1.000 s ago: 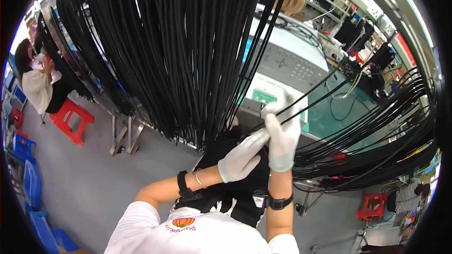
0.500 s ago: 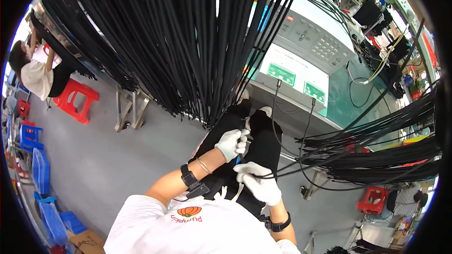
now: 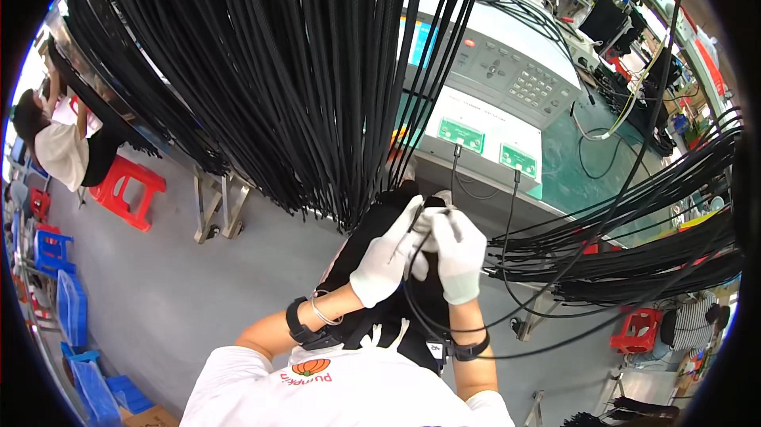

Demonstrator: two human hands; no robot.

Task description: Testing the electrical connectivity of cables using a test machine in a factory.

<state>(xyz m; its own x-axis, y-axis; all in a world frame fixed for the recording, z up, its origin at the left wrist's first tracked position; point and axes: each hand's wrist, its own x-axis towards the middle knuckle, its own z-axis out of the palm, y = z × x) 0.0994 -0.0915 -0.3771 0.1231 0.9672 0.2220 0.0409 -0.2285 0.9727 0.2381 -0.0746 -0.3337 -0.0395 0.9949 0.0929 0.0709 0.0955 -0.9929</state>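
Observation:
In front of my lap both hands, in white gloves, are together. My left hand [image 3: 388, 259] pinches a black cable [image 3: 411, 300] near its end, fingers closed. Against it, my right hand [image 3: 460, 253] also has its fingers closed around the cable. The very tip is hidden between the gloves. From there the cable loops down past my right wrist and off to the right. Beyond my hands sits a white test fixture [image 3: 491, 122] with two green socket panels, a black lead plugged into each. Behind it is a grey tester [image 3: 507, 70] with a keypad and lit screen.
A thick curtain of black cables [image 3: 277, 86] hangs ahead and left. More black cables [image 3: 634, 257] are bundled at the right. A green-topped bench [image 3: 587, 165] carries the tester. A co-worker [image 3: 63, 142] is at the far left by a red stool [image 3: 131, 189].
My hands have come together and moved slightly forward; the cable that trailed from my right hand now loops down below both. The gloves' fingers now meet at the cable's end.

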